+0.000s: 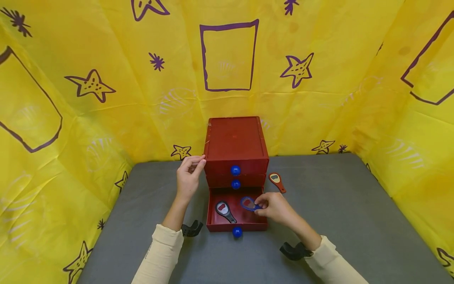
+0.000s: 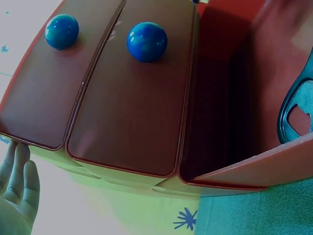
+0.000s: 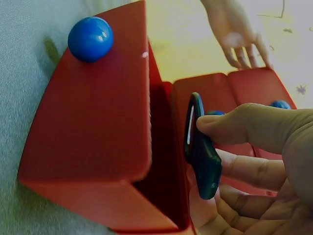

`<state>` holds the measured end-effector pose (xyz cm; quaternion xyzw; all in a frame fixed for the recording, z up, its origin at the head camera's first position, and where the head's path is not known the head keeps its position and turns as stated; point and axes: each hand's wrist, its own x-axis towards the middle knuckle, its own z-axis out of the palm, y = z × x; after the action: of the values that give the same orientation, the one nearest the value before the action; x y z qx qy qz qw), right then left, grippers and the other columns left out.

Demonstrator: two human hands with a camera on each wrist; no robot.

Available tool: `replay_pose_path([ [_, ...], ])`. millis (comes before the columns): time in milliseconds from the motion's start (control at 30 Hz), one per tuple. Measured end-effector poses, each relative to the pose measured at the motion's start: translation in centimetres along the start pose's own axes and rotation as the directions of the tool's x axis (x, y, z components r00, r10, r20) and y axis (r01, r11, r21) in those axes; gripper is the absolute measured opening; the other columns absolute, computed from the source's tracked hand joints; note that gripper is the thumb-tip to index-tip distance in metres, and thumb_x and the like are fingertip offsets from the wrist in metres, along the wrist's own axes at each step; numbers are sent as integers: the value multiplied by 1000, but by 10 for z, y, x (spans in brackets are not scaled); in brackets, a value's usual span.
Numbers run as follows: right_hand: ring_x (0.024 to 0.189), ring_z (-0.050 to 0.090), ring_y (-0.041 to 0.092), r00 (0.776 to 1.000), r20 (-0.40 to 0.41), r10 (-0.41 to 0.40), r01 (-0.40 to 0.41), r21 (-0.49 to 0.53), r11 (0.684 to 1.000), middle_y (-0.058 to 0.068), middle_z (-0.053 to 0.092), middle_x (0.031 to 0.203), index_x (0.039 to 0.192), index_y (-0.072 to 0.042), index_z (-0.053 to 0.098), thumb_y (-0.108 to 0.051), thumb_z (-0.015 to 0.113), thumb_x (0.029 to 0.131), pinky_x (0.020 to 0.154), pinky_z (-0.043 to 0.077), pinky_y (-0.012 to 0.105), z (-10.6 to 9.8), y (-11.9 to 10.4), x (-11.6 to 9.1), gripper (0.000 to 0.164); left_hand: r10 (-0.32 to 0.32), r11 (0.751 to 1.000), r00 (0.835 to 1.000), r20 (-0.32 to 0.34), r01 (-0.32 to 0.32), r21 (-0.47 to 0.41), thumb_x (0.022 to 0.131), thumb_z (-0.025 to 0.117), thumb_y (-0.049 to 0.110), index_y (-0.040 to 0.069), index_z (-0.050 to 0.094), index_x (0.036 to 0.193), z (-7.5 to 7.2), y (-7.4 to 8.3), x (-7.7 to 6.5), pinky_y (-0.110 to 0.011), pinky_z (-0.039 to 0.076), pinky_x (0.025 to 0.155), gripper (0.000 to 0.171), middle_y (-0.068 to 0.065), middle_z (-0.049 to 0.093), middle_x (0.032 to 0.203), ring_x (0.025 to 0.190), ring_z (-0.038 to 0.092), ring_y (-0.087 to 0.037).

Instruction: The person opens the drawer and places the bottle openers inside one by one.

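A red drawer cabinet (image 1: 235, 138) stands on the grey table, its bottom drawer (image 1: 250, 227) pulled out. My right hand (image 1: 276, 207) pinches a blue bottle opener (image 1: 244, 203) between thumb and fingers over that drawer; the right wrist view shows the opener (image 3: 206, 161) tilted on edge. Inside the drawer, on the left, lies a black bottle opener (image 1: 226, 212), partly visible in the left wrist view. With extended fingers, my left hand (image 1: 188, 177) touches the cabinet's left side near the top front corner.
A red bottle opener (image 1: 278, 183) lies on the table (image 1: 319, 189) right of the cabinet. Blue ball knobs (image 1: 235, 170) mark the drawer fronts; the upper two drawers are closed. Yellow patterned cloth (image 1: 230, 102) surrounds the back and sides.
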<state>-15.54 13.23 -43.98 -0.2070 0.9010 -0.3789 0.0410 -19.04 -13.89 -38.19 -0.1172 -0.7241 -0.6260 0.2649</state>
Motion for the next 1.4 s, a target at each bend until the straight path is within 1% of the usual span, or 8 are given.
replay_pose_path([
  [167, 65, 53, 7, 1000, 6, -10, 11, -56, 998, 4, 65, 70, 82, -1, 71, -8, 81, 73, 58, 45, 18, 11, -8, 6, 15, -6, 1000, 1000, 1, 6, -1, 89, 65, -3, -15, 67, 105, 0, -1, 0, -9, 49, 74, 20, -31, 60, 102, 82, 57, 1],
  [333, 65, 51, 9, 1000, -1, 30, -30, -127, 991, 3, 64, 70, 80, -4, 72, -9, 82, 72, 59, 43, 21, 23, -15, 12, 14, -2, 1000, 1000, -2, 2, -7, 89, 64, -4, -16, 67, 105, 1, -2, 0, -9, 49, 74, 20, -31, 59, 101, 82, 56, 1],
  [533, 63, 49, 11, 998, -17, 57, -59, -149, 987, 0, 62, 68, 79, -4, 72, -9, 81, 72, 59, 42, 25, 33, -18, 17, 13, -9, 1000, 1000, -3, 9, -14, 89, 65, -3, -16, 67, 105, 1, -2, 0, -9, 49, 74, 21, -31, 60, 101, 83, 57, 0],
  [667, 62, 51, 13, 998, -28, 49, -53, -170, 984, 0, 64, 68, 77, -4, 71, -10, 81, 71, 58, 45, 29, 39, -18, 20, 13, -18, 1000, 1000, -4, 18, -9, 89, 65, -3, -16, 67, 106, 1, -2, 0, -10, 49, 74, 21, -30, 60, 102, 82, 57, 0],
  [933, 69, 61, 22, 997, -65, 43, -56, -222, 973, 9, 70, 77, 77, 0, 71, -8, 80, 70, 67, 54, 39, 55, -18, 30, 14, -17, 1000, 1000, -6, 17, -3, 89, 65, -3, -16, 67, 105, 1, -2, 0, -10, 49, 74, 21, -31, 60, 101, 82, 57, 0],
  [1133, 63, 57, 21, 996, -88, 30, -53, -265, 963, 8, 64, 70, 71, -2, 67, -7, 76, 74, 59, 50, 34, 67, -16, 35, 10, -4, 1000, 1000, -8, 4, -11, 89, 65, -3, -16, 67, 104, 2, -2, 1, -9, 49, 74, 20, -31, 60, 100, 82, 57, 1],
  [1267, 64, 57, 18, 996, -87, 11, -31, -231, 972, 7, 65, 73, 78, -1, 71, -9, 76, 79, 58, 50, 31, 70, -13, 38, 10, -9, 1000, 1000, -11, 8, -22, 89, 65, -4, -16, 67, 105, 2, -2, 1, -9, 49, 75, 20, -31, 59, 100, 82, 57, 1],
  [1400, 66, 55, 13, 997, -75, 16, -28, -163, 986, 4, 65, 74, 86, -2, 74, -15, 77, 82, 58, 47, 25, 64, -12, 35, 14, -16, 1000, 1000, -10, 15, -22, 89, 65, -4, -16, 67, 105, 1, -3, 0, -9, 49, 75, 20, -31, 59, 101, 82, 57, 1],
])
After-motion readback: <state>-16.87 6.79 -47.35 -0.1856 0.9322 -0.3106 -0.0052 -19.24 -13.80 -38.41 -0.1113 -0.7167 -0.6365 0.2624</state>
